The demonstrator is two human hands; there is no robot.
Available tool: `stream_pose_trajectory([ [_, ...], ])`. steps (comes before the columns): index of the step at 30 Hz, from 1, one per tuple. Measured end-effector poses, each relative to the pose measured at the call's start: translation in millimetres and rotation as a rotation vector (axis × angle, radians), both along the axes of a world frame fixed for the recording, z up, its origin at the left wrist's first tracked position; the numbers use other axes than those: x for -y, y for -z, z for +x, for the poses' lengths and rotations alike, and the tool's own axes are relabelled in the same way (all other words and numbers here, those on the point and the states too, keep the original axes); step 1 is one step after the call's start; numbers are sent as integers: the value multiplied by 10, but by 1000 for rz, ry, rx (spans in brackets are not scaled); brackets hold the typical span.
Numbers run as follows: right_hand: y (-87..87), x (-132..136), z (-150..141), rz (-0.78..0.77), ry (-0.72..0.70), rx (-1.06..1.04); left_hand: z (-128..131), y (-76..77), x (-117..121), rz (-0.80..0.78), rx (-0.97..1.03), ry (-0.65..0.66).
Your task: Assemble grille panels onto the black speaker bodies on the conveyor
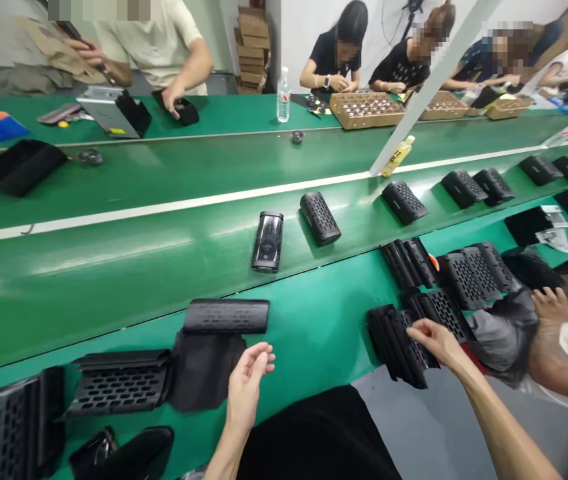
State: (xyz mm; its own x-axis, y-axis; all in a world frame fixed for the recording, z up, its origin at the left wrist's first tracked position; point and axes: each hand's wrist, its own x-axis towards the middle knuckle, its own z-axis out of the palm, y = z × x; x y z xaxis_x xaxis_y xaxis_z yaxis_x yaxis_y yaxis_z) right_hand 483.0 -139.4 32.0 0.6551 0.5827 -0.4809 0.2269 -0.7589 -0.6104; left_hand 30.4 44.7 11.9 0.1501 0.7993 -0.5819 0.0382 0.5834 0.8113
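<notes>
My left hand (250, 377) is held over the near table with loosely curled fingers and nothing in it. Just beside it lie a black mesh sheet (201, 373) and a black perforated casing (227, 316). My right hand (437, 340) reaches to the right, thumb and fingers pinched at the edge of a black perforated shell (417, 350). That shell belongs to a stack of similar curved black shells (389, 340). How firmly the fingertips grip it cannot be made out.
A green conveyor belt (164, 260) carries several black speaker-like units (320, 219). More perforated shells (119, 383) lie at left. A co-worker's arm (554, 340) is close on the right. Several people sit across the belt, near a water bottle (283, 97) and parts trays (367, 110).
</notes>
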Motion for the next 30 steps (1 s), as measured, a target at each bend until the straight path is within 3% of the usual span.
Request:
stream_pose_trajectory([
  [3,161,518,-175,-50,-9,-35,111,-8,32,-17,42,77],
  [6,274,682,-192,-38,-16,-99,168,-51,63,-16,65,137],
  [11,297,706,4,-2,22,-164,72,-89,119,3,61,139],
  [17,394,641,65,-30,37,-162,-154,-10,237,-58,67,26],
  [26,443,554,127,-119,-165,55,-222,3,320,-112,87,-71],
  [30,449,552,229,-258,-80,313,-175,-15,304,-107,72,-64],
])
